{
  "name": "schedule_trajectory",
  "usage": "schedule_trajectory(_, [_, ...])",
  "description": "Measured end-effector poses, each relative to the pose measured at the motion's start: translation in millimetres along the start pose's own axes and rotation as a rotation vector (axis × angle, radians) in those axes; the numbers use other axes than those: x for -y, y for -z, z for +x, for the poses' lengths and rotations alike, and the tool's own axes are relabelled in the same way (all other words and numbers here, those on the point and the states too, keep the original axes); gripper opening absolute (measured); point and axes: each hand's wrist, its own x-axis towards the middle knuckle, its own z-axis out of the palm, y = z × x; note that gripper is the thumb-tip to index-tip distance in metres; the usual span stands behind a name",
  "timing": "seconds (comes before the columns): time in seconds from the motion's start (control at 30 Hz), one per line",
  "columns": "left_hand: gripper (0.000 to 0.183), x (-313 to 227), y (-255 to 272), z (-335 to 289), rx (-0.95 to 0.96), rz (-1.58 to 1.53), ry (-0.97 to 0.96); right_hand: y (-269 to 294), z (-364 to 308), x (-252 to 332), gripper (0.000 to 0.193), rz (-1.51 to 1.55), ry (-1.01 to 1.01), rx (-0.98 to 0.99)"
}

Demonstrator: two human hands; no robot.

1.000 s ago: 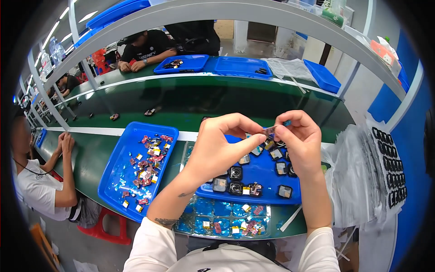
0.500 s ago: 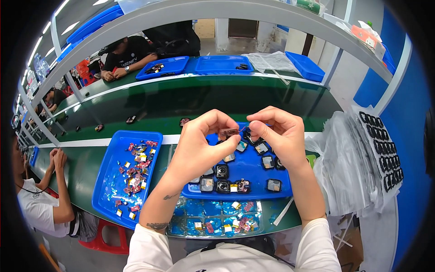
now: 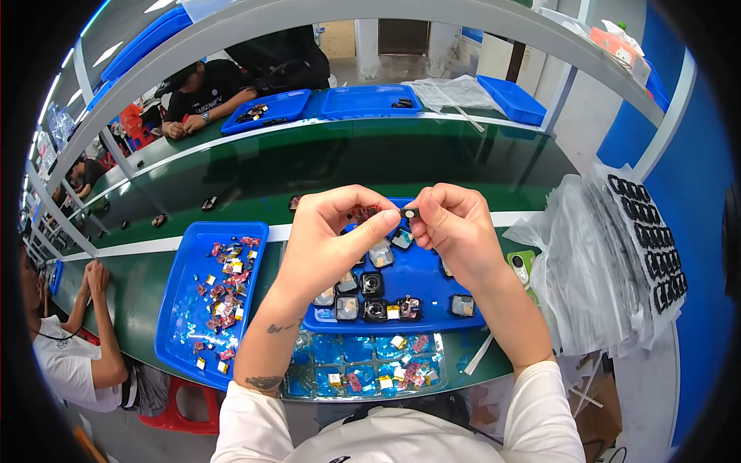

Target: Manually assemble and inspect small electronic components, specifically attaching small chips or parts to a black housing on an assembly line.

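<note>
Above the middle blue tray, my left hand pinches a small red circuit board between thumb and fingers. Close beside its thumb tip, my right hand is closed on a small black part with a pale round face. Whether a wire joins the two pieces is too small to make out. Below my hands, the tray carries several square black housings, some with pale grey blocks inside. One housing near the tray's front edge has a red board at it.
Left of my forearm lies another blue tray with red boards and small batteries. A clear compartment tray with similar parts sits nearest me. At right are a green camera-shaped item and stacked plastic sheets. Co-workers sit left and across the green belt.
My right hand has turned, and the black part with the pale face now shows at its fingertips. Both hands appear slightly further left. The green item at right has come into fuller view.
</note>
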Motion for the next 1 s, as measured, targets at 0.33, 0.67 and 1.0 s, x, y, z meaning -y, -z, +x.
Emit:
schedule_trajectory(0.33, [0.011,6,1,1,0.039,0.06,-0.044,4,7,-5,0.014,-0.191,0.024,-0.024])
schedule_trajectory(0.67, [0.015,3,5,5,-0.038,0.12,-0.098,14,5,-55,0.037,-1.705,0.083,0.404])
schedule_trajectory(1.0, [0.015,4,2,3,-0.032,0.207,-0.133,-3,-6,-71,0.043,-1.662,-0.102,0.592])
